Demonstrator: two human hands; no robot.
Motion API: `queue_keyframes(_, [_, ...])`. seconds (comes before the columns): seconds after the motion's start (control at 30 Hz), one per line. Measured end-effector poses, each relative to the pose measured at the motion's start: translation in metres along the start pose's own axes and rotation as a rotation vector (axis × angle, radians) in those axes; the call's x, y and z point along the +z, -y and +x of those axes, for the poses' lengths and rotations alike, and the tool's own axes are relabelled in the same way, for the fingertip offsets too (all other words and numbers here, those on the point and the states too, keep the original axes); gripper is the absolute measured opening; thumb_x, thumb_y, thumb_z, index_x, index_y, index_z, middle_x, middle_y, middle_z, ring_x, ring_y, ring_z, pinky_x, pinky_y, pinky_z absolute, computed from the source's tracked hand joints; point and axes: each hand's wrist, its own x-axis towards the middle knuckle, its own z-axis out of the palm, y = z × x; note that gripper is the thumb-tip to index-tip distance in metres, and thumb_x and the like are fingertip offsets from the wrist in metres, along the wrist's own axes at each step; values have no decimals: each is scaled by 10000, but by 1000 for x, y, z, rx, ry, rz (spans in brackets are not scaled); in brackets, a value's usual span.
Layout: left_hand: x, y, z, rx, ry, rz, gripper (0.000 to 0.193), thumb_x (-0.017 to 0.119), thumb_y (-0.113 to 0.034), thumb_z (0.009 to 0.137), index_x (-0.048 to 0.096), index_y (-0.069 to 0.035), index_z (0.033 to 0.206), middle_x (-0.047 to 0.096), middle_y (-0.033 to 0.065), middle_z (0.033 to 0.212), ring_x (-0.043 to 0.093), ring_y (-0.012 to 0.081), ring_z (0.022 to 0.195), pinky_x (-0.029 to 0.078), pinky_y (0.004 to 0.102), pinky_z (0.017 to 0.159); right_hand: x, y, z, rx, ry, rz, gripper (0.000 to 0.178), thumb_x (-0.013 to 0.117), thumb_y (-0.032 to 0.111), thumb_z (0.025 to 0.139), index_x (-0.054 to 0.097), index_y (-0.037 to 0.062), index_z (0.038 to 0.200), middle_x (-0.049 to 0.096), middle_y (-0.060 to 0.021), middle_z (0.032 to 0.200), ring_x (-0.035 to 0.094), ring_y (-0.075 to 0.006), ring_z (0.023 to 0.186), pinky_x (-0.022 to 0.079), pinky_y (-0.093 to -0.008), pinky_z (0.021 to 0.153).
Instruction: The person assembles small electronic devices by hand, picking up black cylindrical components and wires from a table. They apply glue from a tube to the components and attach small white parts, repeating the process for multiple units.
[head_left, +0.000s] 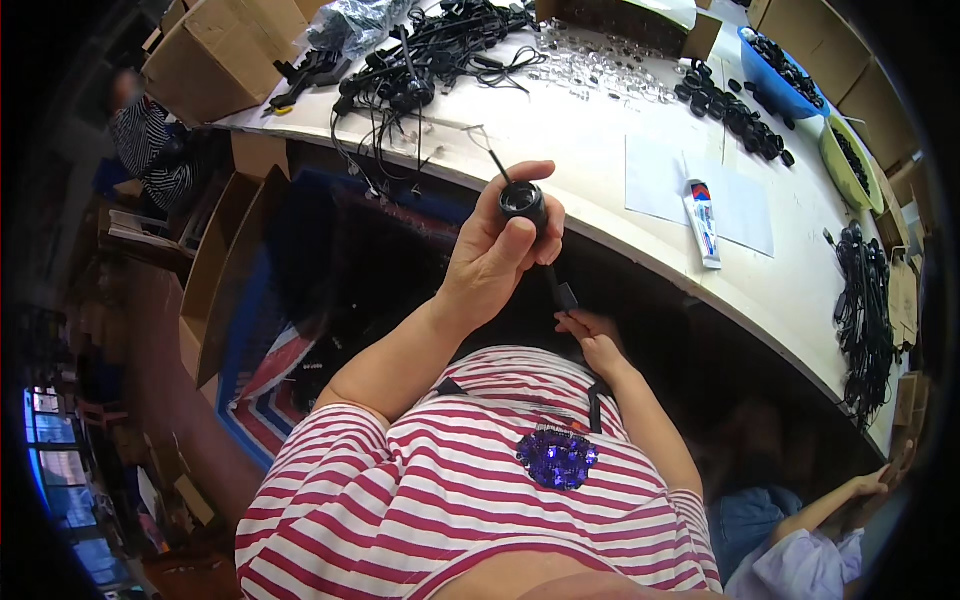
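Observation:
My left hand [482,262] is raised near the table's front edge. Its fingers wrap round a small black cylinder [522,201] with a round recess at its end. From behind the cylinder a thin black cable [499,166] sticks up, ending in a pale, fine wire loop. Lower and to the right, my right hand [598,340] pinches a dark strip-like part with a flat black block [566,297] on it. This part runs up toward the left hand; whether it joins the cylinder I cannot tell.
The white table [590,150] holds tangled black cables [430,70], clear lens-like pieces [600,70], black rings [735,115], a glue-like tube [703,225] on paper, a blue basin [780,75] and a green basin [850,165]. Other people are at far left [155,150] and lower right [800,560].

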Motion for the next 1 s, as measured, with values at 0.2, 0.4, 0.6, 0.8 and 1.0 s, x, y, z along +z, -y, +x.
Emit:
queue_keyframes(0.2, [-5, -10, -1, -32, 4, 41, 609, 564, -369, 836, 311, -72, 1304, 497, 67, 861, 438, 107, 656, 369, 256, 628, -2, -5, 4, 2, 89, -168, 271, 584, 214, 833, 607, 13, 1012, 624, -130, 977, 596, -196, 922, 447, -304, 797])
queue_keyframes(0.4, [-6, -15, -5, -63, 12, 56, 623, 603, -298, 827, 317, -20, 1306, 505, 79, 867, 431, 104, 653, 372, 248, 620, 10, 26, 9, -52, 228, 15, 247, 599, 188, 824, 611, -8, 975, 629, -101, 891, 602, -180, 840, 455, -282, 740])
queue_keyframes(0.6, [0, -27, -8, -65, 66, 70, 589, 618, -234, 826, 351, 30, 1279, 522, 96, 860, 435, 98, 653, 369, 220, 595, 15, 19, 14, 10, 180, -163, 246, 526, 221, 870, 616, 6, 949, 641, -101, 849, 611, -177, 811, 452, -265, 710])
queue_keyframes(0.8, [-3, -30, -10, -43, 59, 133, 593, 636, -212, 810, 361, 30, 1276, 557, 96, 849, 467, 90, 656, 387, 193, 593, 21, 11, 15, -55, 194, -234, 288, 512, 268, 869, 612, -1, 900, 628, -125, 787, 603, -221, 746, 453, -296, 703])
queue_keyframes(1.0, [-17, -33, -21, -118, 99, 25, 446, 613, -210, 831, 432, 0, 1180, 562, 84, 846, 505, 75, 682, 416, 176, 561, 26, 29, 17, -150, 382, -284, 365, 613, 266, 798, 582, -3, 1043, 600, -168, 997, 573, -265, 974, 423, -329, 862])
